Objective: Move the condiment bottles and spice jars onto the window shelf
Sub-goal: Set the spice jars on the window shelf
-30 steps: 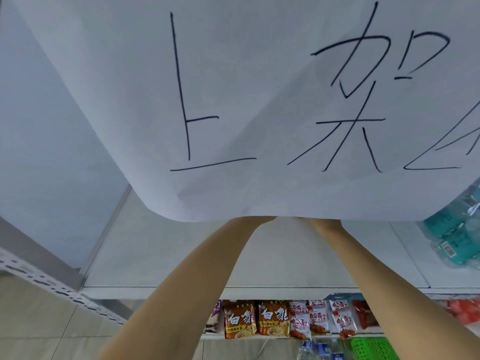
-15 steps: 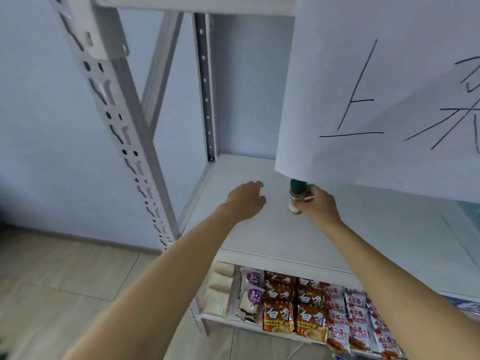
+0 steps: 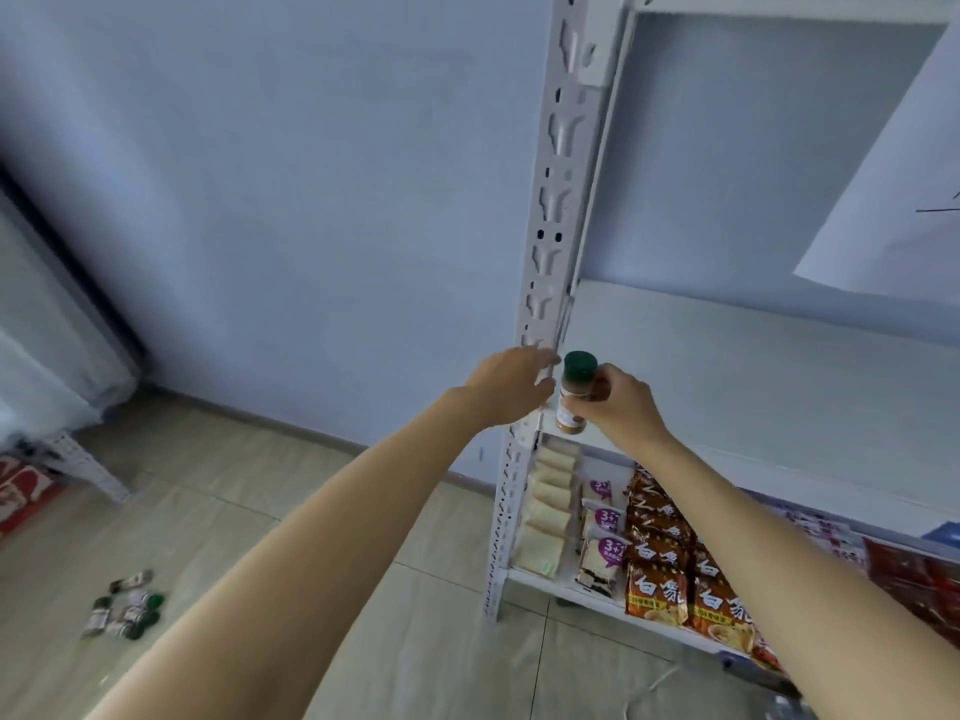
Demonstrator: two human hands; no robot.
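Right hand gripping upright green-capped spice jar at shelf front-left corner. Left hand hovering beside post, fingers relaxed, holding nothing. More jars lying on floor.

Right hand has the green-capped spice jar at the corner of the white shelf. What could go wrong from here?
1. The spice jar is held at the front left corner of the shelf, beside the upright post; set down there, it might tip off the edge.
2. The right hand grips only its lower body, so it could slip.
3. The remaining jars lie clustered on the floor, where they could be kicked or stepped on.
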